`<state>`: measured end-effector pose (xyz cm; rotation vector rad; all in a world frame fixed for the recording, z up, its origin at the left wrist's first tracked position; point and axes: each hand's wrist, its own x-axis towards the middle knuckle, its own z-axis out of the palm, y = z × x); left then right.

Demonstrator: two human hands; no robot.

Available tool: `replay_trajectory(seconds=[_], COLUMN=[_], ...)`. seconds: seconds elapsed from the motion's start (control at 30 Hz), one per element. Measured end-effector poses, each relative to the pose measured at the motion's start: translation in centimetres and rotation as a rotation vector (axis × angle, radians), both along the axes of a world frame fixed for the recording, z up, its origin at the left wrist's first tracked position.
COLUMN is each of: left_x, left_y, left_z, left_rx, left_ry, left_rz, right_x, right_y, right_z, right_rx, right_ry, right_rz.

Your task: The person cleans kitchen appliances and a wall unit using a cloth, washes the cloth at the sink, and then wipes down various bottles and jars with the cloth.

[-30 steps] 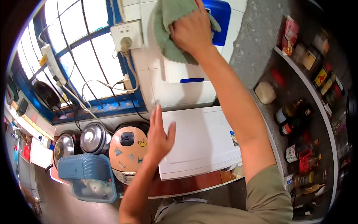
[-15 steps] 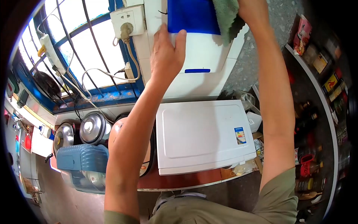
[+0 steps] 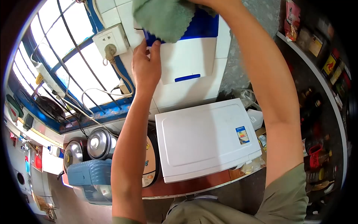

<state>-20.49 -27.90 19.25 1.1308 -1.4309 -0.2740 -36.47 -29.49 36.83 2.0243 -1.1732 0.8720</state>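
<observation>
While the left hand (image 3: 147, 66) rests spread against a blue-and-white plastic box (image 3: 190, 58), a green fabric cloth (image 3: 164, 20) looks soft, best bunched centrally; the cropped right hand's (image 3: 209, 3) grip is unclear.

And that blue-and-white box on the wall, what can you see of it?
The box looks like plastic, white below and blue above, with a blue strip near its bottom edge. It sits against the tiled wall, its top beyond the picture. A green cloth hides part of the blue; the left hand's fingertips are at its left side.
</observation>
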Motion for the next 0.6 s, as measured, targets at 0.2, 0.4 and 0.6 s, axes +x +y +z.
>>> replay_trajectory(seconds=[0.2, 0.4, 0.6], left_x=[-0.1, 0.6, 0.8], left_y=[-0.1, -0.5, -0.3], left_z=[-0.1, -0.5, 0.3], left_rx=[-0.035, -0.175, -0.138], left_ry=[-0.012, -0.067, -0.015], left_rz=[0.041, 0.008, -0.057], right_x=[-4.8, -2.4, -3.7], right_y=[-1.7, -0.3, 1.1], right_z=[-5.7, -16.6, -30.8], right_rx=[-0.25, -0.337, -0.114], right_ry=[-0.489, -0.656, -0.313], right_rz=[0.063, 0.13, 0.111])
